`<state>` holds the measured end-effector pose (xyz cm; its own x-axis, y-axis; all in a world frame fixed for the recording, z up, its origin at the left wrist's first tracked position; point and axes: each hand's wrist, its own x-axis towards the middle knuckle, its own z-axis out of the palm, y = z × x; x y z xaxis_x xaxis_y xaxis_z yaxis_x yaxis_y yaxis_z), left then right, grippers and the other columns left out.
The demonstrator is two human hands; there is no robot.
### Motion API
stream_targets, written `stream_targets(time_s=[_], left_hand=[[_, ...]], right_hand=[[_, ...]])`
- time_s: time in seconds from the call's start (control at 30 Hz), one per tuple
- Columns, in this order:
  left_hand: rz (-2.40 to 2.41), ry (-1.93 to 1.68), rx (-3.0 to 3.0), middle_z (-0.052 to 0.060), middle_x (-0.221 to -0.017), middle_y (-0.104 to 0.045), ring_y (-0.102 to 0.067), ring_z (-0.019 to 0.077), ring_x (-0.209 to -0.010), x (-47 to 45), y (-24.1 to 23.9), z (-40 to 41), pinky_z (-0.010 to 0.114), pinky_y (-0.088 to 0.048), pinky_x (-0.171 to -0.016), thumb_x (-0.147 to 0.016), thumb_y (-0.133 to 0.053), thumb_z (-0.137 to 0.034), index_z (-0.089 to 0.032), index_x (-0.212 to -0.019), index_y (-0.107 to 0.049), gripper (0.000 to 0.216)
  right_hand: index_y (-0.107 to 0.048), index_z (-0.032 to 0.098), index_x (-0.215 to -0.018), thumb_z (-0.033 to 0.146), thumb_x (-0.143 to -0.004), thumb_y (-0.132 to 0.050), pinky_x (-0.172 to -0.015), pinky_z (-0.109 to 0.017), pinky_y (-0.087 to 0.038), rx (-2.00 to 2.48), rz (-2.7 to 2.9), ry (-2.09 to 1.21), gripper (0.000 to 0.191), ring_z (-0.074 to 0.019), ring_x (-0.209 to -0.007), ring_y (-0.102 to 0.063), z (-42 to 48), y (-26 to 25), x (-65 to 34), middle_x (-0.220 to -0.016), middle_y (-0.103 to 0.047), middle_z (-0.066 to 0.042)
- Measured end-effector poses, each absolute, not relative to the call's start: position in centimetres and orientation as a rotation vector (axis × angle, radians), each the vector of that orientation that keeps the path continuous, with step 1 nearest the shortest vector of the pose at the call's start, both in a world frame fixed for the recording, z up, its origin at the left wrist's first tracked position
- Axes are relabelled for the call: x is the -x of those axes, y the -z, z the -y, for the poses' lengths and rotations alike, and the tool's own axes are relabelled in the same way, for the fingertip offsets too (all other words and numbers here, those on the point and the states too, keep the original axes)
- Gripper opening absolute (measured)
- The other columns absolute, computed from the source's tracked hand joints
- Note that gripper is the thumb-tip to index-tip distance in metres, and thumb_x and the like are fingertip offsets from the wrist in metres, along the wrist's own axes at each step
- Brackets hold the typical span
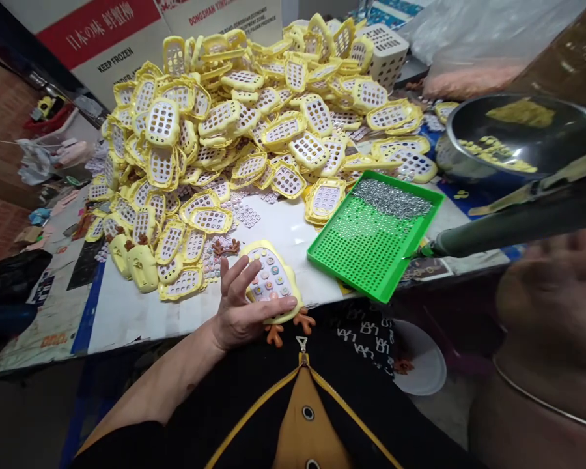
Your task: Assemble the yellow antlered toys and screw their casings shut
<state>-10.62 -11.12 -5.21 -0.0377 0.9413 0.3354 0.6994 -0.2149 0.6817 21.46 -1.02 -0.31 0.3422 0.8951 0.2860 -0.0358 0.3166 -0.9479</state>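
My left hand (241,301) rests on a yellow toy shell (272,280) with small coloured buttons and orange feet, lying at the table's near edge. Its fingers are spread, with the thumb pressed across the shell's lower part. My right hand (551,296) is close to the camera and blurred at the right. It seems to grip a dark green electric screwdriver (512,225) whose tip points at the near corner of a green perforated tray (374,233). Several small silver screws (390,197) fill the tray's far end.
A big heap of yellow perforated toy shells (234,130) covers the table's far half. A metal bowl (517,140) with yellow pieces stands at the right. A white basket (385,52) and cardboard boxes (107,39) are behind. Loose button mats (247,213) lie in the middle.
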Motion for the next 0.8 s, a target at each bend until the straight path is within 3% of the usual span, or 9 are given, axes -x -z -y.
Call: stream_targets(time_s=[0.13,0.2,0.3,0.37,0.43,0.6,0.8], left_hand=[[-1.577,-1.092,-2.049,0.0,-0.126,-0.062,-0.035,0.0285,-0.134,10.7,3.5,10.6,0.048,0.009,-0.116,-0.058,-0.084,-0.022,-0.041,-0.088,-0.075,0.037],[-1.379,-1.018,-1.927,0.003,-0.122,-0.066,-0.044,0.029,-0.129,10.2,2.2,9.9,0.049,0.003,-0.117,-0.058,-0.083,-0.02,-0.037,-0.1,-0.073,0.047],[-1.195,-1.015,-1.342,0.01,-0.113,-0.07,-0.057,0.0295,-0.116,9.1,1.1,8.5,0.05,-0.022,-0.114,-0.065,-0.078,-0.023,-0.024,-0.1,-0.074,0.036],[-1.093,-0.97,-0.824,0.014,-0.108,-0.071,-0.065,0.031,-0.102,8.0,1.4,7.5,0.05,-0.042,-0.1,-0.069,-0.075,-0.031,-0.017,-0.098,-0.073,0.032],[-1.042,-0.905,-0.432,0.015,-0.102,-0.072,-0.068,0.0288,-0.086,6.9,2.2,6.6,0.046,-0.052,-0.082,-0.07,-0.073,-0.034,-0.013,-0.097,-0.07,0.034],[-1.054,-0.786,-0.258,0.011,-0.09,-0.072,-0.068,0.0218,-0.077,5.2,3.6,5.8,0.036,-0.054,-0.076,-0.067,-0.073,-0.015,-0.011,-0.098,-0.067,0.032],[-1.085,-0.772,-0.283,0.008,-0.082,-0.071,-0.066,0.0207,-0.073,5.2,3.7,6.6,0.036,-0.054,-0.07,-0.062,-0.077,-0.014,-0.013,-0.097,-0.065,0.036]], right_hand=[[-0.072,0.028,-0.084,0.034,-0.066,-0.08,-0.068,-0.045,-0.048,0.933,1.262,-0.799,0.021,-0.0235,-0.08,-0.066,-0.2,1.2,-22.1,-0.085,-0.07,-0.008],[-0.07,0.026,-0.089,0.031,-0.069,-0.078,-0.066,-0.041,-0.048,0.986,1.307,-0.775,0.022,-0.0198,-0.074,-0.063,-0.5,1.2,-22.2,-0.081,-0.067,-0.007],[-0.065,0.024,-0.097,0.032,-0.068,-0.077,-0.059,-0.034,-0.044,1.003,1.315,-0.762,0.032,-0.0139,-0.064,-0.055,-0.7,0.4,-21.7,-0.072,-0.058,-0.001],[-0.062,0.024,-0.095,0.031,-0.069,-0.073,-0.058,-0.034,-0.043,0.947,1.282,-0.827,0.03,-0.0147,-0.063,-0.055,-0.8,-0.5,-20.9,-0.071,-0.056,-0.001],[-0.058,0.023,-0.095,0.029,-0.071,-0.066,-0.057,-0.035,-0.044,0.909,1.264,-0.862,0.026,-0.0157,-0.059,-0.056,-0.7,-1.1,-19.9,-0.067,-0.055,-0.001],[-0.049,0.028,-0.104,0.033,-0.08,-0.051,-0.048,-0.032,-0.042,0.858,1.333,-0.849,0.025,-0.0129,-0.044,-0.044,0.7,-1.4,-17.1,-0.055,-0.038,0.006],[-0.048,0.033,-0.102,0.046,-0.081,-0.057,-0.05,-0.035,-0.047,0.641,1.391,-1.065,0.026,-0.0155,-0.047,-0.048,2.9,-0.4,-13.6,-0.055,-0.039,0.006]])
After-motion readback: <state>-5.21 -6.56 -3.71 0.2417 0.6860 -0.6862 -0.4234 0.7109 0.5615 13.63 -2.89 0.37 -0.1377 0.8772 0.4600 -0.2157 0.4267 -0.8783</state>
